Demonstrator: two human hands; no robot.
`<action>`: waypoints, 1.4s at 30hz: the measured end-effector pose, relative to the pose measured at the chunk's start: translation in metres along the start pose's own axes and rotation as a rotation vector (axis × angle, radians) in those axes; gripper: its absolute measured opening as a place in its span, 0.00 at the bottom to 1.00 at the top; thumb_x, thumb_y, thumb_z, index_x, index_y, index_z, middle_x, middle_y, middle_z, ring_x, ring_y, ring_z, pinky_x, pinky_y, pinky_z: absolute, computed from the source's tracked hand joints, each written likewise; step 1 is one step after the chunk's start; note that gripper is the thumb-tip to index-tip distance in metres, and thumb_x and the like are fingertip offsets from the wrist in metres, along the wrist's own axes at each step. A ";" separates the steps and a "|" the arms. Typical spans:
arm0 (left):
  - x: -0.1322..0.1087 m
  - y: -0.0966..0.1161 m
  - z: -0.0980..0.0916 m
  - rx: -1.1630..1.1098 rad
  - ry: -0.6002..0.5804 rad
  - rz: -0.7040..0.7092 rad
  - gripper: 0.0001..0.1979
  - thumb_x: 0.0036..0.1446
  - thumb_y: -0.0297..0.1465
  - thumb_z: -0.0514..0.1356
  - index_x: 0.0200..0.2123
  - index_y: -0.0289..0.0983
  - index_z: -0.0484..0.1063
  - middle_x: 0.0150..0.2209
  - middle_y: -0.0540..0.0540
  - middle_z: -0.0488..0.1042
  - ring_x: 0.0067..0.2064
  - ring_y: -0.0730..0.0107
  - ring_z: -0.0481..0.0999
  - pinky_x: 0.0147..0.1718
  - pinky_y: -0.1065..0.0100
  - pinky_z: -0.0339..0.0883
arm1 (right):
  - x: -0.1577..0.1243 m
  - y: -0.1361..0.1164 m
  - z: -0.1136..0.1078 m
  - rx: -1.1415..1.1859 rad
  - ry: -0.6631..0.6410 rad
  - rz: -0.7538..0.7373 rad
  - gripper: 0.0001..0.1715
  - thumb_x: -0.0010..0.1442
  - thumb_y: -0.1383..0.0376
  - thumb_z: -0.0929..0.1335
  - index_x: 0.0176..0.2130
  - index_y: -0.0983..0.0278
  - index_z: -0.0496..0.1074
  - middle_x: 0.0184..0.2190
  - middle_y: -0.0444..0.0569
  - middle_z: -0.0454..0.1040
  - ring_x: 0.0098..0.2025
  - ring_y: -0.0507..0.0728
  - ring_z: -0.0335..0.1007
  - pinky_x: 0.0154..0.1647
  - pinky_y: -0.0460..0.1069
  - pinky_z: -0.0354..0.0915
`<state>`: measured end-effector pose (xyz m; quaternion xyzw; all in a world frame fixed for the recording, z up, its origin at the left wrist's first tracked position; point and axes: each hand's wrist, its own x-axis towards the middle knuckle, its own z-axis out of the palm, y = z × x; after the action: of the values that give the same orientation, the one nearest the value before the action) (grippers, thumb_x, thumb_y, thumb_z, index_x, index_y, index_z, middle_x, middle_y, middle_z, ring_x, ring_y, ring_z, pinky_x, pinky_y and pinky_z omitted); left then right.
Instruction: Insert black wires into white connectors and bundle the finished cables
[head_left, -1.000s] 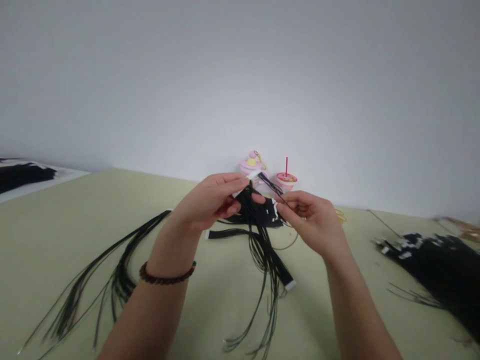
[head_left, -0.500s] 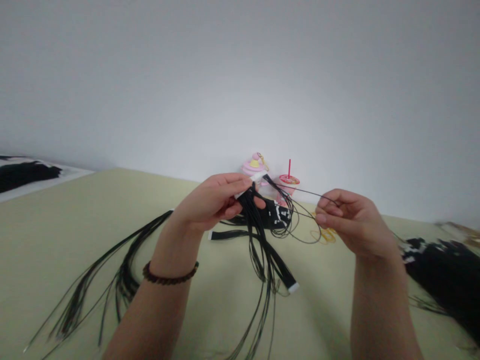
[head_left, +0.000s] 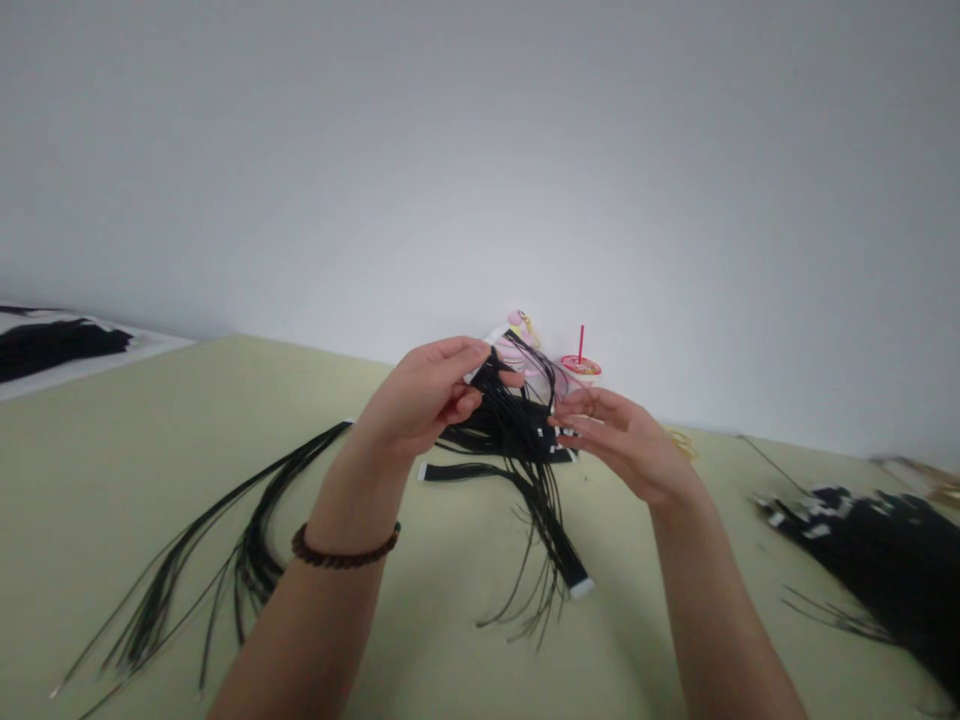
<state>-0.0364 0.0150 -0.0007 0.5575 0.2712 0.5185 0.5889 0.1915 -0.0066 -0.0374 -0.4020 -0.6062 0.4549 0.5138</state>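
My left hand (head_left: 427,395) is closed on the white connector (head_left: 498,335) of a wire harness, pinching it between thumb and fingers above the table. Black wires (head_left: 521,405) hang from this connector, down and to the right. My right hand (head_left: 626,440) has its curled fingertips on the right-hand strands of that bunch; the exact grip is partly hidden. Below both hands lies another black harness (head_left: 553,540) with white end connectors, overlapped by the hanging wires. More black cable with white ends (head_left: 544,432) lies behind the wires.
Loose black wires (head_left: 259,530) spread over the left of the pale table (head_left: 420,640). A pile of black harnesses (head_left: 885,545) lies at the right. Pink trinkets and a red-lidded cup (head_left: 581,366) with a straw stand by the wall. Yellow bands (head_left: 684,443) lie behind my right wrist.
My right hand has moved left, close to my left hand; the strands it held stretched out are now drawn in. The connector in my left hand has tilted more steeply.
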 end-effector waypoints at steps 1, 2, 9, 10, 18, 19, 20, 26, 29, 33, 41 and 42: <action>0.000 0.000 0.001 0.030 0.022 0.005 0.07 0.59 0.29 0.58 0.30 0.32 0.69 0.29 0.41 0.80 0.15 0.87 0.57 0.12 0.80 0.45 | -0.001 -0.002 -0.004 -0.022 0.133 -0.074 0.21 0.46 0.59 0.76 0.38 0.65 0.72 0.38 0.50 0.75 0.40 0.54 0.74 0.39 0.51 0.70; 0.000 0.000 0.002 0.056 0.037 0.009 0.07 0.59 0.30 0.58 0.30 0.32 0.69 0.29 0.41 0.80 0.14 0.87 0.57 0.12 0.80 0.45 | -0.003 -0.004 -0.006 -0.062 0.287 -0.168 0.20 0.46 0.59 0.76 0.37 0.64 0.72 0.37 0.49 0.75 0.39 0.54 0.73 0.37 0.49 0.70; 0.002 -0.007 0.012 0.137 -0.045 -0.013 0.09 0.58 0.31 0.58 0.28 0.33 0.69 0.28 0.43 0.78 0.15 0.86 0.57 0.12 0.79 0.45 | -0.028 -0.017 0.021 -0.395 0.387 -0.469 0.04 0.54 0.64 0.72 0.30 0.63 0.76 0.22 0.44 0.74 0.22 0.50 0.66 0.22 0.45 0.61; 0.001 -0.008 0.014 0.137 -0.058 -0.022 0.09 0.58 0.31 0.58 0.28 0.33 0.69 0.27 0.45 0.77 0.15 0.86 0.57 0.12 0.79 0.45 | -0.029 -0.016 0.028 -0.471 0.320 -0.470 0.05 0.56 0.64 0.71 0.31 0.63 0.77 0.23 0.45 0.75 0.23 0.50 0.67 0.23 0.45 0.62; -0.001 -0.011 0.020 0.091 -0.140 -0.063 0.10 0.56 0.34 0.61 0.27 0.35 0.67 0.19 0.55 0.61 0.16 0.84 0.58 0.13 0.78 0.44 | -0.022 -0.004 0.049 -0.577 0.218 -0.470 0.12 0.61 0.61 0.67 0.32 0.63 0.80 0.34 0.50 0.81 0.32 0.54 0.75 0.31 0.48 0.68; -0.002 -0.011 0.020 0.089 -0.150 -0.056 0.10 0.56 0.35 0.62 0.27 0.35 0.67 0.19 0.55 0.61 0.16 0.84 0.57 0.13 0.79 0.43 | -0.022 -0.003 0.048 -0.541 0.231 -0.452 0.13 0.61 0.61 0.67 0.32 0.63 0.80 0.35 0.50 0.82 0.32 0.54 0.75 0.31 0.48 0.69; -0.002 -0.010 0.019 0.090 -0.160 -0.049 0.11 0.56 0.35 0.62 0.28 0.35 0.68 0.19 0.56 0.60 0.16 0.85 0.57 0.13 0.79 0.43 | -0.023 -0.003 0.048 -0.502 0.240 -0.434 0.13 0.61 0.61 0.67 0.32 0.63 0.80 0.36 0.51 0.82 0.32 0.54 0.75 0.31 0.48 0.69; -0.005 -0.007 0.012 0.131 -0.240 -0.032 0.11 0.56 0.38 0.63 0.32 0.36 0.70 0.21 0.55 0.64 0.16 0.85 0.59 0.13 0.79 0.44 | -0.023 -0.002 0.051 -0.265 0.197 -0.326 0.10 0.58 0.61 0.69 0.30 0.64 0.78 0.38 0.51 0.82 0.33 0.55 0.76 0.31 0.49 0.70; -0.007 -0.004 0.010 0.147 -0.272 -0.022 0.10 0.57 0.38 0.62 0.35 0.36 0.71 0.23 0.54 0.67 0.16 0.85 0.60 0.13 0.79 0.45 | -0.024 -0.003 0.051 -0.222 0.162 -0.301 0.09 0.57 0.61 0.70 0.29 0.63 0.77 0.36 0.50 0.82 0.32 0.55 0.76 0.28 0.47 0.68; -0.010 -0.002 0.012 0.193 -0.256 -0.032 0.11 0.57 0.38 0.62 0.35 0.36 0.72 0.22 0.54 0.68 0.16 0.85 0.61 0.13 0.79 0.45 | -0.030 -0.009 0.052 -0.438 0.237 -0.431 0.06 0.56 0.65 0.70 0.29 0.64 0.78 0.32 0.49 0.82 0.25 0.50 0.71 0.25 0.46 0.64; -0.011 0.000 0.025 0.315 -0.203 -0.060 0.07 0.59 0.33 0.58 0.33 0.35 0.70 0.16 0.56 0.64 0.15 0.83 0.63 0.12 0.81 0.45 | -0.029 -0.019 0.048 -0.453 0.226 -0.386 0.05 0.52 0.67 0.70 0.30 0.67 0.77 0.22 0.45 0.77 0.22 0.49 0.67 0.21 0.44 0.60; -0.011 0.000 0.026 0.325 -0.205 -0.058 0.07 0.59 0.33 0.57 0.33 0.35 0.70 0.16 0.56 0.64 0.15 0.83 0.63 0.12 0.81 0.46 | -0.028 -0.018 0.047 -0.418 0.200 -0.340 0.07 0.53 0.66 0.69 0.30 0.67 0.77 0.23 0.46 0.77 0.22 0.50 0.67 0.22 0.44 0.61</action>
<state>-0.0167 -0.0043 0.0022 0.6871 0.3060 0.3913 0.5302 0.1489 -0.0441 -0.0302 -0.4345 -0.6919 0.1855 0.5460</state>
